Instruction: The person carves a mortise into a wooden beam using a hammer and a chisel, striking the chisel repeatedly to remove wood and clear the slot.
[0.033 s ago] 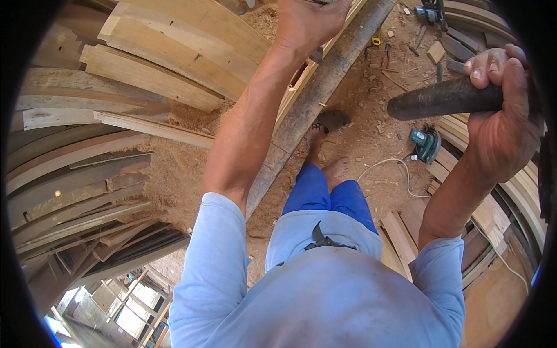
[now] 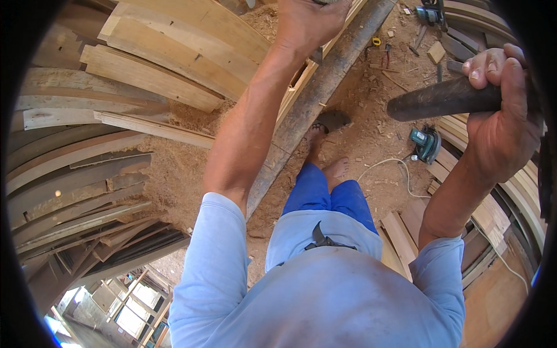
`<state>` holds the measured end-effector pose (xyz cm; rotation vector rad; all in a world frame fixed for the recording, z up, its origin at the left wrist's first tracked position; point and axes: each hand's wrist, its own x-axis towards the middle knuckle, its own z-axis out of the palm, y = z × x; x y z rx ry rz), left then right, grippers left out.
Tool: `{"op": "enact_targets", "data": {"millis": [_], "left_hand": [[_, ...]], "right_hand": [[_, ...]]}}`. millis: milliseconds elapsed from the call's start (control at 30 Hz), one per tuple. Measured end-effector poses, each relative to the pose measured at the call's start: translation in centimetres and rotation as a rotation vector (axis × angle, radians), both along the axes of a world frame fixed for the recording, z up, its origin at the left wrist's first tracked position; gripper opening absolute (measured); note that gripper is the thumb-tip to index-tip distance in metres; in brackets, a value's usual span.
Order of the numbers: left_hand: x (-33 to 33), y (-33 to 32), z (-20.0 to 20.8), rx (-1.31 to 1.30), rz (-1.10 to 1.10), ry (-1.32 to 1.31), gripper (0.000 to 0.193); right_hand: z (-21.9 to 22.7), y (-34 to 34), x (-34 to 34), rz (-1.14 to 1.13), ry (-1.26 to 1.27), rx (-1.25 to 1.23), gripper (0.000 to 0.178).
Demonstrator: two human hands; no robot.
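At the top of the view my left hand (image 2: 313, 26) is closed round what looks like a chisel, with its rounded top (image 2: 325, 1) at the picture's edge and a bit of dark metal (image 2: 316, 55) below the hand. Beneath it, a pale timber piece (image 2: 285, 104) with a slot cut into it lies along a worn grey-brown beam (image 2: 284, 136). Raised on the right, my right hand (image 2: 499, 124) grips a thick, dark, round-ended club (image 2: 444, 101). The club points left and stands apart from the left hand. Its far end is hidden by the hand.
Wide boards (image 2: 156, 46) and stacked planks (image 2: 69, 168) fill the left. On the shaving-covered floor to the right lie a green circular saw (image 2: 426, 144) with a pale cord (image 2: 403, 165), another power tool (image 2: 428, 14), a yellow tape measure (image 2: 376, 41) and a wood block (image 2: 436, 52). My bare feet (image 2: 335, 168) stand beside the beam.
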<state>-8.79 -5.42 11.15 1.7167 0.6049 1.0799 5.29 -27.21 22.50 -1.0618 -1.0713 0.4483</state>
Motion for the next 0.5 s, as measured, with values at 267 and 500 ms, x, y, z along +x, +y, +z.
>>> {"op": "enact_targets", "data": {"millis": [267,500], "left_hand": [[-1.4,-1.2,-0.1,0.029,-0.042,0.122,0.017],[-1.2,-1.4,-0.9,-0.041,-0.057,-0.025,0.017]], "right_hand": [[1.0,4.1,-2.7,-0.237,-0.672,-0.366,0.042],[0.3,8.0,-1.3,-0.192,-0.883,-0.432,0.033]]}}
